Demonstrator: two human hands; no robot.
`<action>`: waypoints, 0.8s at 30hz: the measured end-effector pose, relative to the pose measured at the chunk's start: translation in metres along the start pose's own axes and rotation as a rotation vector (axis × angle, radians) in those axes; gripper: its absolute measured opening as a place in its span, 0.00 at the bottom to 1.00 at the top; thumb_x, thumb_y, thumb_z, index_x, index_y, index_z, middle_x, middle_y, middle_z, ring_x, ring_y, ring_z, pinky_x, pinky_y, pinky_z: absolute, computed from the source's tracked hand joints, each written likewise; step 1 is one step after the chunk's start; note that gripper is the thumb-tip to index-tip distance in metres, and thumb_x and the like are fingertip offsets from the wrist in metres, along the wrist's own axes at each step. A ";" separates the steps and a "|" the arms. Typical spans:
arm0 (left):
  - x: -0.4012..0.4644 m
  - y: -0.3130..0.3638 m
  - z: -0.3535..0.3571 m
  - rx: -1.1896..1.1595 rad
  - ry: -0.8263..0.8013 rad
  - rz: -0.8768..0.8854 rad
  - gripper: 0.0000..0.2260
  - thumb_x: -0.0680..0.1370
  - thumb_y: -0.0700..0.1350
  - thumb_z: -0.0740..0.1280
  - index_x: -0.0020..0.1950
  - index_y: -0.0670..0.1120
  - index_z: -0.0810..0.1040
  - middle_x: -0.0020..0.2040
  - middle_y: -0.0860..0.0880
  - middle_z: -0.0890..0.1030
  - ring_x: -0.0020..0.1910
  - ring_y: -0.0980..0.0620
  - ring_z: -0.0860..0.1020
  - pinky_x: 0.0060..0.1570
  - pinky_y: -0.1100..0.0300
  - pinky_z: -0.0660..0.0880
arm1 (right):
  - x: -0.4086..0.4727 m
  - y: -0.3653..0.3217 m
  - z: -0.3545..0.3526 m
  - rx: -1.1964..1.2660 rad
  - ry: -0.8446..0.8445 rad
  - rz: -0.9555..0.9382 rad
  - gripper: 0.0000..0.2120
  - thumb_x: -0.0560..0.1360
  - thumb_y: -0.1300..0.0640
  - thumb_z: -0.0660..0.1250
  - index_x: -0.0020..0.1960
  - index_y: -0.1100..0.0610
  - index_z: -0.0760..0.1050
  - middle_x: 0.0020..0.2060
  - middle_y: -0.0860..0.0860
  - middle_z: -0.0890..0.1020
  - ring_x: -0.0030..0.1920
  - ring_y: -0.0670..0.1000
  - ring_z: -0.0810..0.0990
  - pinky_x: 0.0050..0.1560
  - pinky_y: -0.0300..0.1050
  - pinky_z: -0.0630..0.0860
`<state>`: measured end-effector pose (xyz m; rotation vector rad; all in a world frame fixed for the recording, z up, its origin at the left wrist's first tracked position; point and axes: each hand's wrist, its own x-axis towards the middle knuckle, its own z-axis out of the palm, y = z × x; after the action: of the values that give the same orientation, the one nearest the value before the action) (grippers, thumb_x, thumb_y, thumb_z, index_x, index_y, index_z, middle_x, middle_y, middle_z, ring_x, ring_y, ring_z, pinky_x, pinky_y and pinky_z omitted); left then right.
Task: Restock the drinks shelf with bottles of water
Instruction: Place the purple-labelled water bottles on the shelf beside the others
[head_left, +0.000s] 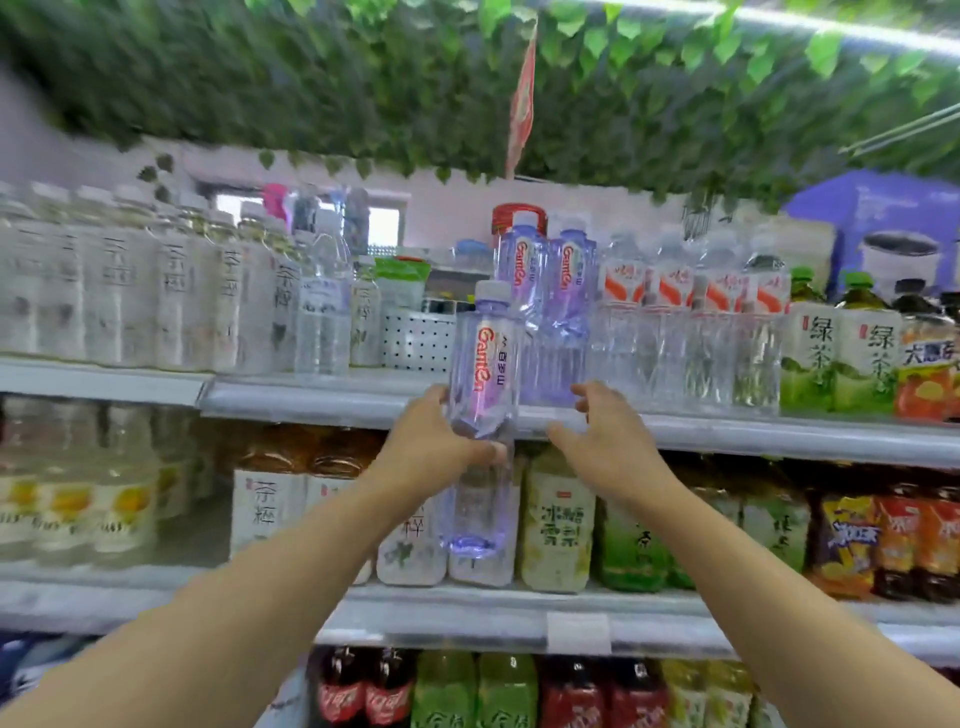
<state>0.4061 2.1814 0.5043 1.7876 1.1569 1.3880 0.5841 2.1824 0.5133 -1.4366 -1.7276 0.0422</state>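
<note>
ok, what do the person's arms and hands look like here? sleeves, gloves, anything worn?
Both forearms are bare as far as the frame shows: no sleeves in view. The left hand and right hand wear no gloves. No watch, bracelet or ring shows on the wrists or fingers, though the picture is somewhat blurred. No markings or straps are visible on either arm.

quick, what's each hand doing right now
Left hand: grips the purple-tinted water bottle around its middle.
Right hand: open, fingers spread, holding nothing, beside the bottle.
</note>
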 end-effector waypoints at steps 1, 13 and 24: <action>0.010 0.004 -0.013 0.005 0.004 0.015 0.22 0.66 0.38 0.77 0.49 0.54 0.68 0.45 0.50 0.80 0.45 0.53 0.80 0.49 0.57 0.77 | 0.008 -0.007 0.007 -0.015 0.009 -0.012 0.27 0.77 0.51 0.64 0.73 0.54 0.60 0.69 0.54 0.66 0.68 0.53 0.66 0.63 0.44 0.65; 0.138 0.034 -0.090 -0.022 -0.027 0.162 0.20 0.67 0.38 0.76 0.53 0.49 0.73 0.50 0.46 0.80 0.50 0.47 0.80 0.51 0.54 0.76 | 0.059 -0.042 0.070 -0.222 0.098 -0.038 0.31 0.75 0.48 0.66 0.73 0.52 0.57 0.70 0.50 0.62 0.71 0.51 0.58 0.68 0.46 0.60; 0.213 -0.011 -0.078 -0.061 -0.075 0.148 0.20 0.66 0.37 0.77 0.52 0.48 0.74 0.43 0.49 0.78 0.46 0.48 0.77 0.46 0.55 0.75 | 0.063 -0.033 0.108 -0.481 0.183 -0.065 0.26 0.76 0.41 0.61 0.70 0.49 0.62 0.65 0.45 0.64 0.66 0.49 0.57 0.67 0.42 0.59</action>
<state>0.3451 2.3714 0.6116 1.8969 0.9493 1.4116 0.4938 2.2737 0.4998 -1.6602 -1.6976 -0.5573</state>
